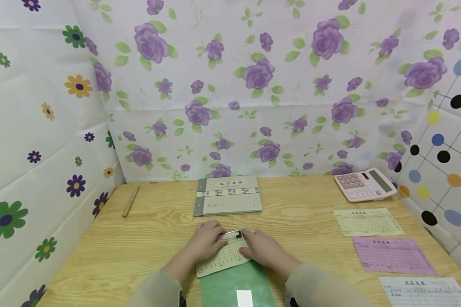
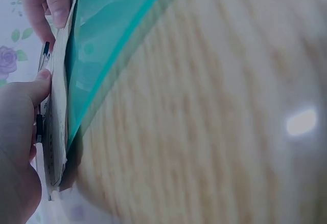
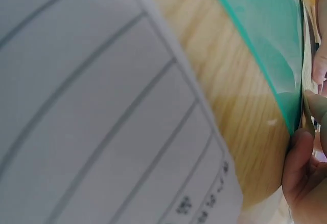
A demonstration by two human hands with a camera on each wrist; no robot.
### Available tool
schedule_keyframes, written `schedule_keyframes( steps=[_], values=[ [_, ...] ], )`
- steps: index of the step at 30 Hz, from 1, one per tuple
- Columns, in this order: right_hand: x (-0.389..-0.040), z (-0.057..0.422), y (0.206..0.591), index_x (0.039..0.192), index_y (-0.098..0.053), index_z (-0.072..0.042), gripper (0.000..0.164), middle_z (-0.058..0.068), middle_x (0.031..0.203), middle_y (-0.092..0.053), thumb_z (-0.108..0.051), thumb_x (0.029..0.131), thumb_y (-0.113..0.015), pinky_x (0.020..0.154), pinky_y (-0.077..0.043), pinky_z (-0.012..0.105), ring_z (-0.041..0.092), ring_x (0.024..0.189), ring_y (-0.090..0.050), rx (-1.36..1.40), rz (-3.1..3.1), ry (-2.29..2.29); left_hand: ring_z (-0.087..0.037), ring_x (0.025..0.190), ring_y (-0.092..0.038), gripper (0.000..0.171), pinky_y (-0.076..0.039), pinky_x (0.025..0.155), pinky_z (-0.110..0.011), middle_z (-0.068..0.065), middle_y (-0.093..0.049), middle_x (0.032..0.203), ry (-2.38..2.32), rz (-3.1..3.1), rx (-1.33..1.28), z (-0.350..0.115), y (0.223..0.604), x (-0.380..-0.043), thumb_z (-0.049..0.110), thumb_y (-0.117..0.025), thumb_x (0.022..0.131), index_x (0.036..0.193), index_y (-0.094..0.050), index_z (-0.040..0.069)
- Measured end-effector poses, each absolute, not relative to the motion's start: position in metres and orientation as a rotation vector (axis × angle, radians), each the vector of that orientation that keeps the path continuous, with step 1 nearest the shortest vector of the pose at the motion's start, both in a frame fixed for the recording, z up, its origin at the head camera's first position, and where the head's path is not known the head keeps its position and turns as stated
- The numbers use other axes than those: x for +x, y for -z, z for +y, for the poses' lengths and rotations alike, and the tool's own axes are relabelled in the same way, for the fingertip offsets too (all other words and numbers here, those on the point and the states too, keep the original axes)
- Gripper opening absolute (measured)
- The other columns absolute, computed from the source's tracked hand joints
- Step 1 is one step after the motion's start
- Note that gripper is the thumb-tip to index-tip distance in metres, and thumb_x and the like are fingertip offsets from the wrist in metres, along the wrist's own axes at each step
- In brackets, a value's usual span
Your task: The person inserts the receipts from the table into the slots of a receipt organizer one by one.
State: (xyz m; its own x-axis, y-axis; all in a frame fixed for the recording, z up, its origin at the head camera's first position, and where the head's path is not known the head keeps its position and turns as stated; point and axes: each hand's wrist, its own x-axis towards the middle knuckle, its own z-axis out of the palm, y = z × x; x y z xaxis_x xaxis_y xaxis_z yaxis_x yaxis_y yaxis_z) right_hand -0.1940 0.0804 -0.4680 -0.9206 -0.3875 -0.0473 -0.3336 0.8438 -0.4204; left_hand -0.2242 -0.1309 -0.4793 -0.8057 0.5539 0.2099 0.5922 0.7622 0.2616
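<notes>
Yellowish printed form slips (image 1: 226,259) lie aslant over the upper part of a green translucent folder (image 1: 236,283). A metal clip with black ends (image 1: 232,234) crosses the slips' top edge. My left hand (image 1: 206,241) grips the slips at the upper left, its thumb against the clip in the left wrist view. On the right side, my right hand (image 1: 266,248) holds the slips, with the thumb on their printed face. The left wrist view shows the slips (image 2: 60,91) edge-on as a stack. Fingers behind the slips are partly hidden.
Behind the hands lies a grey-and-beige binder or book (image 1: 228,196). A pink calculator (image 1: 365,185) sits at the back right. Yellow (image 1: 369,221), pink (image 1: 393,255) and white (image 1: 426,292) forms lie along the right. A slim tan stick-like tool (image 1: 131,201) is at the left.
</notes>
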Motion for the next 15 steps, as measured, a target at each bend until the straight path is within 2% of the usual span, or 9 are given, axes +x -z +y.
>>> schedule_keyframes(
  steps=[6,11,15],
  values=[
    [-0.193,0.084,0.47,0.136,-0.048,-0.009,0.063,0.021,0.11,-0.059,-0.045,0.087,-0.062,0.075,-0.048,0.048,0.033,0.09,-0.06,-0.552,2.862,0.629,-0.019,0.101,-0.048,0.03,-0.033,0.088,-0.042,0.002,-0.054,0.106,0.586,-2.905,-0.889,-0.132,0.486,-0.222,0.033,-0.061,0.09,0.112,-0.063,0.012],
    [-0.19,0.111,0.461,0.137,-0.047,-0.009,0.064,0.019,0.111,-0.058,-0.047,0.087,-0.06,0.071,-0.049,0.045,0.026,0.084,-0.06,-0.653,2.836,0.608,-0.021,0.109,-0.041,0.036,-0.032,0.092,-0.046,0.0,-0.049,0.118,0.7,-2.949,-0.866,-0.136,0.494,-0.224,0.039,-0.056,0.093,0.12,-0.057,0.015],
    [-0.188,0.143,0.45,0.134,-0.05,-0.011,0.061,0.009,0.103,-0.056,-0.046,0.086,-0.062,0.067,-0.048,0.04,0.018,0.08,-0.058,-0.762,2.817,0.568,-0.022,0.11,-0.041,0.037,-0.031,0.092,-0.046,-0.001,-0.049,0.119,0.698,-2.923,-0.881,-0.139,0.497,-0.226,0.04,-0.056,0.092,0.12,-0.056,0.015]
  ],
)
